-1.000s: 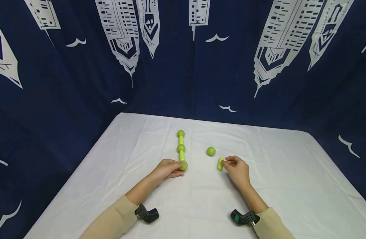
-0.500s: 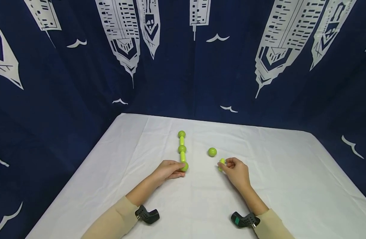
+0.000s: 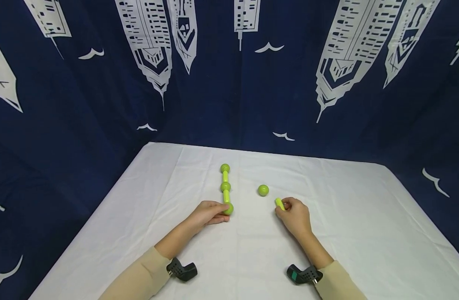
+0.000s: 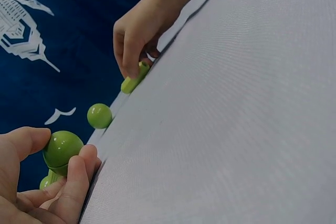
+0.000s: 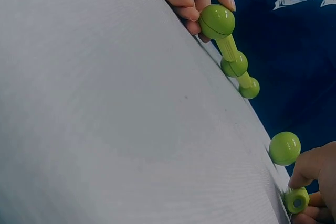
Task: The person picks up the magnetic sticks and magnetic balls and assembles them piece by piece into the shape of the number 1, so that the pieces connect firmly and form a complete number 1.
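My left hand (image 3: 208,213) pinches the near ball (image 4: 63,148) of a green ball-and-rod chain between thumb and fingers. That chain (image 3: 225,187) has three balls joined by two short rods and runs straight away from me on the table. In my right hand (image 3: 296,217) is a loose short green rod (image 3: 280,203), pinched between thumb and fingers and tilted with its far end to the left. The right wrist view shows a round hole in the end of the rod (image 5: 297,203). A loose green ball (image 3: 263,190) lies beyond the rod, between the chain and my right hand.
A white cloth (image 3: 327,250) covers the table and shows light creases. Behind the table's far edge hangs a dark blue curtain (image 3: 214,116) printed with white buildings and birds. Black wrist devices (image 3: 182,270) sit on both my wrists.
My right thumb and fingers have closed round the loose rod, and it has turned from nearly straight ahead to leaning left. The left hand, chain and loose ball stay in place.
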Tool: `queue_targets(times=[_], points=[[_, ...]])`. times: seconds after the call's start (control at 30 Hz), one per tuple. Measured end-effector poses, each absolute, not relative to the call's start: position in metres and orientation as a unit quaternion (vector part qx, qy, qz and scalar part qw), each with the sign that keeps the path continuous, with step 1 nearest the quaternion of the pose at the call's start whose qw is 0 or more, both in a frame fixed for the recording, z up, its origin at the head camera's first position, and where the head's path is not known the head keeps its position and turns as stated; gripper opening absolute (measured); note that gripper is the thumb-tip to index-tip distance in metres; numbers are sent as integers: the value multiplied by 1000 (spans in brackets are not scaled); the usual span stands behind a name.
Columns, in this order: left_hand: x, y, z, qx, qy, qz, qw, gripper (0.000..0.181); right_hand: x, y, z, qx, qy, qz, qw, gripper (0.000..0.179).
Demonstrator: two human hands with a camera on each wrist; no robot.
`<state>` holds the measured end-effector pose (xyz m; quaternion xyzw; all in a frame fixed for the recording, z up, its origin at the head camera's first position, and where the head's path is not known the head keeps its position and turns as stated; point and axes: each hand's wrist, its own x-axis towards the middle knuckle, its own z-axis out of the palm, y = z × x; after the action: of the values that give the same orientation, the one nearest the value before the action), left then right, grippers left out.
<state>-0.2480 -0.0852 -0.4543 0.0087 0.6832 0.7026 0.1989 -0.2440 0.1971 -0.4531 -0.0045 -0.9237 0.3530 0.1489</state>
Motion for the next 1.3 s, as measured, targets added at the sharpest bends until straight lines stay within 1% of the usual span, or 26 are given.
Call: queue_targets(times=[0.23,0.47,0.57,0.77,1.13,1.3], points=[[-247,-85,-454,6,686,701,196,38,-243,198,-450,-18,-927,345,143,26],[-247,-86,-455,6,685,703,191,37,-246,200,-449,-63,-890,427,144,25],[-247,-86,-453,4,687,702,187,37,-249,200,-446,-85,-867,475,127,26],[-244,-84,-449,7,688,701,189,39,-248,201,-441,-116,-817,559,84,33],[-246,-85,-451,7,694,694,193,35,-242,190,-431,-82,-771,629,46,34],[-246,-84,-451,5,689,698,195,37,-239,182,-427,-80,-759,645,25,32]])
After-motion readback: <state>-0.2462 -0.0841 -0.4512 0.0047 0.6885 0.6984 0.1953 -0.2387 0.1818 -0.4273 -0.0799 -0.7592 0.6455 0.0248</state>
